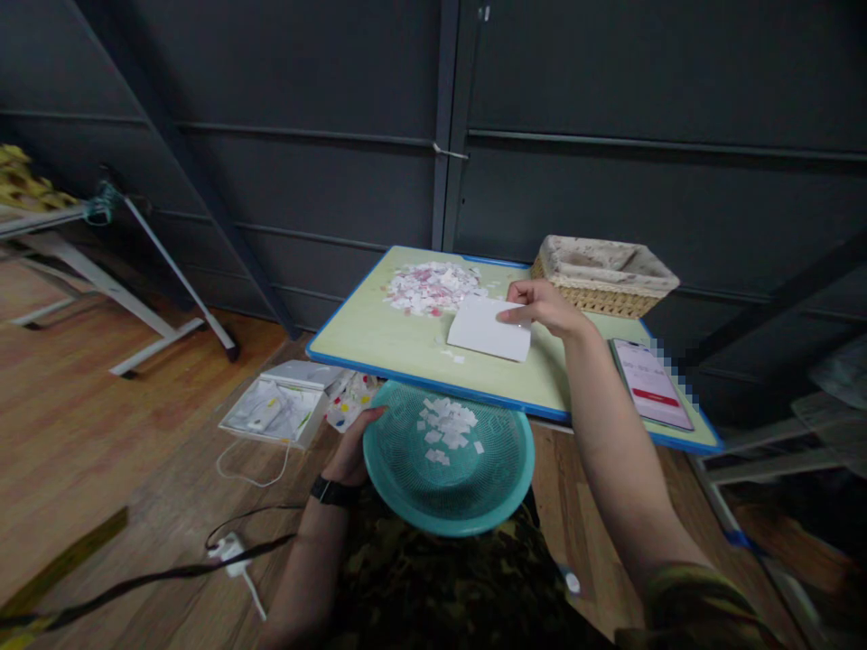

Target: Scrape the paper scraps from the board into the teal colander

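My left hand (357,445) is closed on the rim of a round teal plastic colander (467,492), which sits against the table's front edge above my lap. Several small white paper pieces (448,422) lie inside it. Over the table, my right hand (542,307) pinches a white card (491,328), thumb on its upper face. The card is tilted, its lower edge close to the tabletop. Behind and left of it spreads a heap of white and pinkish paper scraps (430,284). A few loose scraps (459,359) rest just in front of the card.
The yellow-green table (352,329) has a blue edge. A cloth-lined wicker basket (602,293) stands at its back right, with a phone (651,384) in front. On the floor at left are an open white box (275,411), a power strip (230,551) and cables. Dark metal panels (339,72) rise behind.
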Motion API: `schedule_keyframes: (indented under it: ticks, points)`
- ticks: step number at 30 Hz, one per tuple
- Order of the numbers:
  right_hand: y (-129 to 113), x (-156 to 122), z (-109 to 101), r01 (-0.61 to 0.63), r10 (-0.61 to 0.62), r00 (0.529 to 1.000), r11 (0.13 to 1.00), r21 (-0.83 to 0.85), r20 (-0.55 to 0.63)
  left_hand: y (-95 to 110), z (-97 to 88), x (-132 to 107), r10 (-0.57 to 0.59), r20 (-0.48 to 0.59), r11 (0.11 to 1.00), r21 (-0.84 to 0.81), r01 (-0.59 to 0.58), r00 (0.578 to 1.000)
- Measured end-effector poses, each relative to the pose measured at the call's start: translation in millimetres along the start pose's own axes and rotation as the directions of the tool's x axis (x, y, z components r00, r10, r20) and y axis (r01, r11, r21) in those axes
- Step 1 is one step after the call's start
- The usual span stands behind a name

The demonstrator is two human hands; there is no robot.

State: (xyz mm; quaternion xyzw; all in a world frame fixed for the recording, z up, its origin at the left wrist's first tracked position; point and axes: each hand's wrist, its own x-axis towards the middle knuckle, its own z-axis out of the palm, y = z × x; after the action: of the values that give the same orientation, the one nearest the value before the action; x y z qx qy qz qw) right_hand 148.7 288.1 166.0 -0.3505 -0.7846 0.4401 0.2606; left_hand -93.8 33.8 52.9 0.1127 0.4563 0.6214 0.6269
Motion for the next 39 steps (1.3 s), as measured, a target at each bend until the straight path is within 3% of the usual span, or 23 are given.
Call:
schedule_keyframes:
  ticks: [5, 16, 28, 34, 39]
  points:
    - [-0.6, 1.3, 4.7, -0.007, 0.007, 1.0, 1.0, 0.011, 0.017, 1.4, 2.9, -2.2, -0.025, -0.016, 1.0, -0.005, 0.024, 1.0]
    - [-0.4, 1.7, 1.3, 0.03, -0.03, 0.997, 1.0, 0.003, -0.075, 1.8, 2.8, -1.0, -0.034, -0.011, 0.999, -0.011, 0.034, 0.999]
    - [-6.9, -5.2, -1.5, -0.021, 0.02, 0.989, 1.0, 0.003, 0.149, 0.0, -0.8, 0.6, -0.024, 0.0, 1.0, 0.01, 0.024, 1.0]
    - [-8.7, -5.3, -0.9, -0.021, 0.019, 0.99, 1.0, 0.01, 0.14, 0.3, 0.5, 0.1, -0.024, -0.002, 1.0, 0.009, 0.024, 1.0]
    - [-8.8, -5.2, 2.7, -0.023, 0.018, 0.972, 1.0, 0.017, 0.236, 1.0, 1.2, -0.6, -0.009, 0.014, 1.0, 0.01, 0.008, 1.0]
